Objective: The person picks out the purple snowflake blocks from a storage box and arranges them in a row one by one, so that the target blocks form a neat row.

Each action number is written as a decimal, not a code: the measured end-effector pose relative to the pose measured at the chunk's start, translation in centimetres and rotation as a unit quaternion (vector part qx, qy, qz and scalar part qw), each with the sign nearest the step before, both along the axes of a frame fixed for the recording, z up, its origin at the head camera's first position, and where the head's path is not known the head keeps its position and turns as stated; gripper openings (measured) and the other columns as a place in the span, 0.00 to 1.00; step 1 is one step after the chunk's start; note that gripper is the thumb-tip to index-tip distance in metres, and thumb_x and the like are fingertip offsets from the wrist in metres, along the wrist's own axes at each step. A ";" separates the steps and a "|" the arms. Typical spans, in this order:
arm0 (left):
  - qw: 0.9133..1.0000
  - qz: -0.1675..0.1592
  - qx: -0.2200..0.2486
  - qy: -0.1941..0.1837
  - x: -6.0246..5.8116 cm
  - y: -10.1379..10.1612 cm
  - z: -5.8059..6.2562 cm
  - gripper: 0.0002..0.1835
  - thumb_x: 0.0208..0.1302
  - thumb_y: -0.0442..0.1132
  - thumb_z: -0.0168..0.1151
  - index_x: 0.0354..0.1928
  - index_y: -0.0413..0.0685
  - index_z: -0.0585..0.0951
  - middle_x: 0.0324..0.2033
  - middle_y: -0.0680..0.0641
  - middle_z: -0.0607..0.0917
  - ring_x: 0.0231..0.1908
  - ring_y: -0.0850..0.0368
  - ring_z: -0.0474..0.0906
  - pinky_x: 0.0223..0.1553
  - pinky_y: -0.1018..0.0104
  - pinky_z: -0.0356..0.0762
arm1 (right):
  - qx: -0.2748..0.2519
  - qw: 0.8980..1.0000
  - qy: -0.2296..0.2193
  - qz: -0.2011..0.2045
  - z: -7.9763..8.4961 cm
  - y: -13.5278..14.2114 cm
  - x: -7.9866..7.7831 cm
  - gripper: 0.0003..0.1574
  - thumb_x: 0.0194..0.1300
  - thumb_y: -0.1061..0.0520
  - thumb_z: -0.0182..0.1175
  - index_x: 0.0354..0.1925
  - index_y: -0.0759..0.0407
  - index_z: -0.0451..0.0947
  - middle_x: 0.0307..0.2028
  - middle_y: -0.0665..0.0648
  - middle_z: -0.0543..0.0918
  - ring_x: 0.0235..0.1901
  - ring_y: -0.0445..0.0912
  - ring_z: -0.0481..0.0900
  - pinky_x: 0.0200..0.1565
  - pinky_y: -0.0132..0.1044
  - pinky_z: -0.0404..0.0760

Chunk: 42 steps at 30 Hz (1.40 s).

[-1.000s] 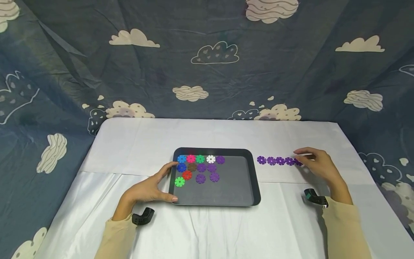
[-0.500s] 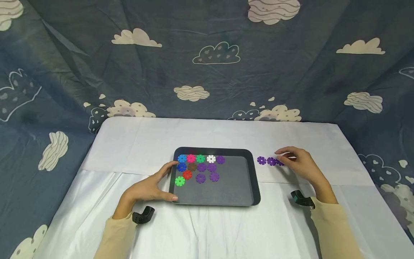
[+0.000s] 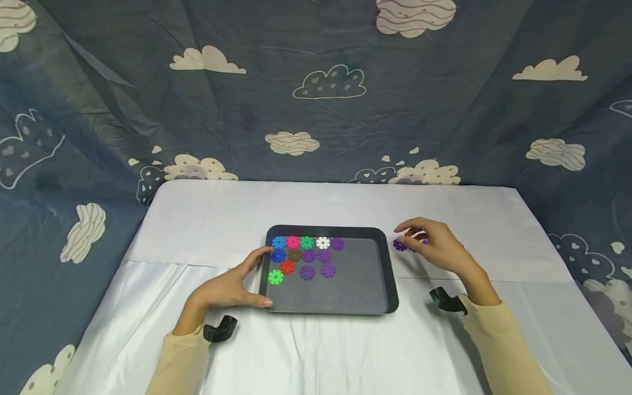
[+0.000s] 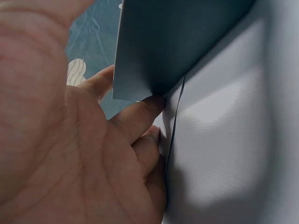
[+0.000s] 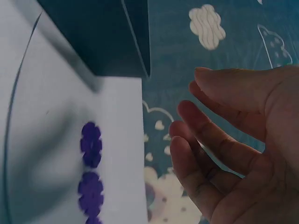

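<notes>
While notched discs [image 3: 308, 255] are lying in the tray [image 3: 360, 285], purple discs [image 5: 90, 193] are remaining to its right, right hand [image 3: 435, 244] hovering there, left hand [image 3: 229, 288] touching its rim, both parting thumb and fingers.

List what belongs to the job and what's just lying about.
Job, apparently:
dark grey rectangular tray
variously coloured flower-shaped discs inside
purple flower-shaped discs beside it

Just around:
white fabric tablecloth
dark blue cloud-print fabric backdrop
black wrist devices

Tray [image 3: 355, 285] smooth, faintly glossy; discs [image 3: 328, 270] plastic-looking; tablecloth [image 3: 336, 351], backdrop [image 3: 345, 159] wrinkled cloth.
</notes>
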<state>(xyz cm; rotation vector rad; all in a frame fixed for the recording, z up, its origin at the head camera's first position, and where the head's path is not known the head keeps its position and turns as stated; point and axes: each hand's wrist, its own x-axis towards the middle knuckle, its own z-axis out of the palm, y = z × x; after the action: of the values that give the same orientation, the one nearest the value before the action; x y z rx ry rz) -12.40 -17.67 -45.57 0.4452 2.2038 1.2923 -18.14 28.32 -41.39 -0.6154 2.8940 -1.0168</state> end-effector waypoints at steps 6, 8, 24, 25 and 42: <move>1.000 -0.001 -0.002 0.006 0.0 -0.1 0.0 0.63 0.49 0.52 0.81 0.79 0.64 0.46 0.79 0.38 0.42 0.78 0.37 0.36 0.73 0.31 0.42 | 0.010 0.998 0.028 0.060 1.0 -1.8 -0.8 0.12 0.66 0.63 0.66 0.48 0.64 0.83 0.45 0.60 0.87 0.41 0.53 0.86 0.44 0.48 0.86; 1.000 -0.001 0.000 0.005 0.0 -0.1 0.0 0.63 0.49 0.52 0.80 0.79 0.64 0.46 0.79 0.38 0.42 0.78 0.37 0.36 0.73 0.31 0.42 | 0.015 0.996 0.031 0.077 1.4 -2.3 -1.0 0.12 0.65 0.63 0.66 0.48 0.63 0.83 0.44 0.60 0.87 0.40 0.53 0.86 0.43 0.47 0.86; 1.000 -0.004 0.002 0.003 0.0 -0.1 0.0 0.63 0.50 0.51 0.80 0.79 0.62 0.45 0.79 0.36 0.42 0.78 0.35 0.35 0.72 0.29 0.41 | 0.127 0.968 -0.018 0.216 2.5 -8.7 -2.4 0.16 0.64 0.62 0.68 0.51 0.61 0.83 0.47 0.57 0.86 0.44 0.49 0.84 0.47 0.45 0.83; 1.000 -0.003 0.002 0.001 0.0 -0.1 0.0 0.63 0.50 0.51 0.80 0.79 0.62 0.45 0.79 0.37 0.42 0.78 0.35 0.35 0.72 0.30 0.41 | 0.132 0.965 -0.020 0.226 2.6 -9.0 -2.5 0.16 0.64 0.63 0.68 0.51 0.61 0.83 0.48 0.57 0.85 0.45 0.50 0.84 0.49 0.45 0.83; 1.000 -0.002 0.004 -0.001 0.0 -0.2 0.0 0.63 0.49 0.52 0.81 0.79 0.64 0.45 0.79 0.38 0.42 0.78 0.37 0.35 0.73 0.31 0.41 | 0.178 0.920 -0.086 0.338 1.8 -13.7 -3.2 0.20 0.61 0.65 0.70 0.53 0.58 0.83 0.51 0.54 0.83 0.46 0.50 0.79 0.51 0.42 0.79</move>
<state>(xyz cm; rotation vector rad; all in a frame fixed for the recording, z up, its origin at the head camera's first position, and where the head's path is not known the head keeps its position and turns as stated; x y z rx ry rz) -12.41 -17.85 -45.60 0.4500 2.1961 1.2984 -21.39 14.60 -39.54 -1.2780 2.3148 -0.4106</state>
